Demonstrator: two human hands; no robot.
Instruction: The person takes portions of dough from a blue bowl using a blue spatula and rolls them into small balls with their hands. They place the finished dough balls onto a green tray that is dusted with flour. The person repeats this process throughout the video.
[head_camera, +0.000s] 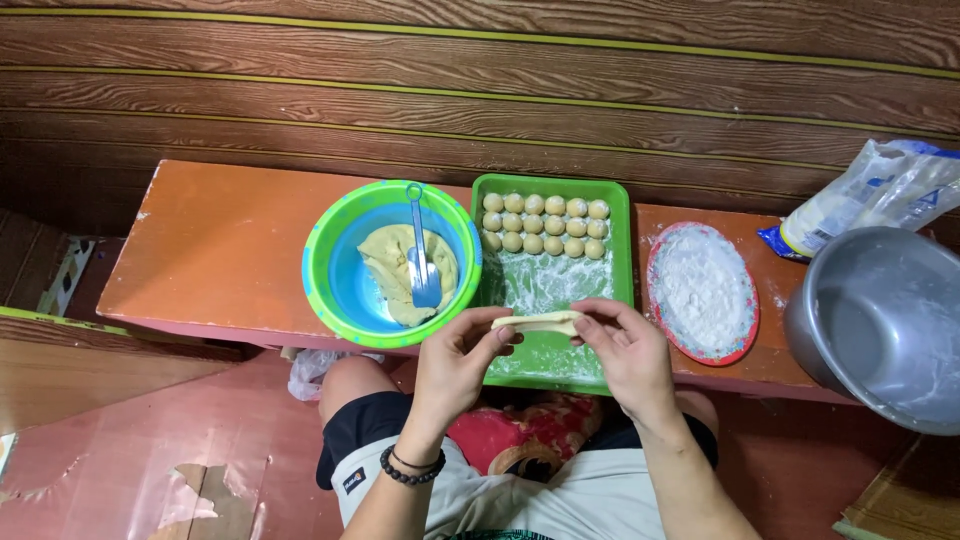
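Observation:
My left hand (458, 362) and my right hand (626, 352) together pinch a flat, pale yellow piece of dough (538, 322), one at each end, above the near part of a green tray (620, 205). Several small dough balls (545, 224) lie in two rows at the tray's far end, and its floor is dusted with flour. To the left stands a blue bowl with a green rim (330, 240) that holds a lump of dough (390, 265) and a blue fork (422, 260).
An orange bench (220, 240) carries everything. A red-rimmed plate of flour (702, 292) sits right of the tray, then a metal basin (885, 320) and a plastic flour bag (880, 190). A dark wood wall is behind. My knees are below the bench.

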